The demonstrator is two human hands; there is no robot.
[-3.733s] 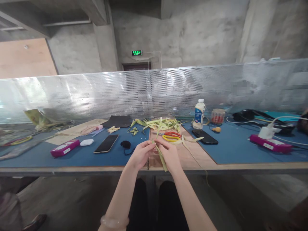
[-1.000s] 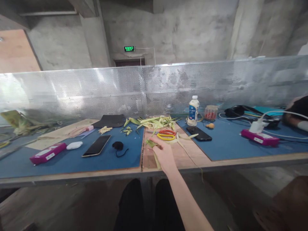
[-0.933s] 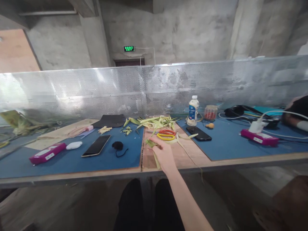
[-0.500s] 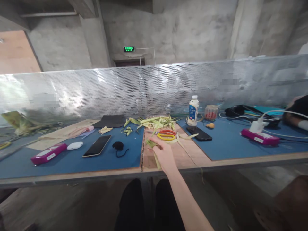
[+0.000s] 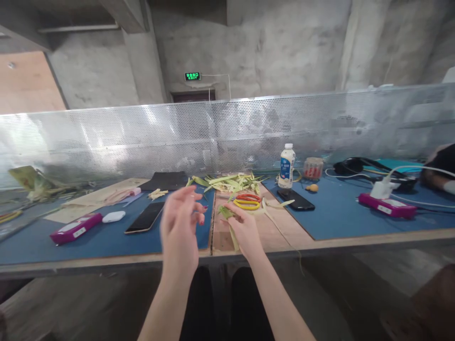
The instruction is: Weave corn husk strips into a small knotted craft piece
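Note:
My right hand [image 5: 245,231] is closed around a green plant piece [image 5: 225,212] that looks folded or woven from leaf strips. A pale strip from it [image 5: 234,238] hangs below the fingers. My left hand [image 5: 180,227] is raised to the left over the blue mat, fingers loosely bent and apart, holding nothing. Scissors with red and yellow handles [image 5: 248,201] lie just beyond my right hand. Long pale leaf strips [image 5: 273,217] lie to its right, one drooping over the table edge. A heap of green-yellow leaf strips [image 5: 231,182] sits farther back.
Behind my left hand lies a phone [image 5: 145,218], with a white case [image 5: 113,216] and a purple power strip [image 5: 76,228] farther left. Rightward are a milk bottle [image 5: 286,166], a black phone [image 5: 296,199], and another purple strip [image 5: 386,206]. A perforated metal screen [image 5: 241,137] closes the back.
My left hand has come into view from below, up over the table's left side. My right hand stays in place with the green piece. The view has shifted slightly.

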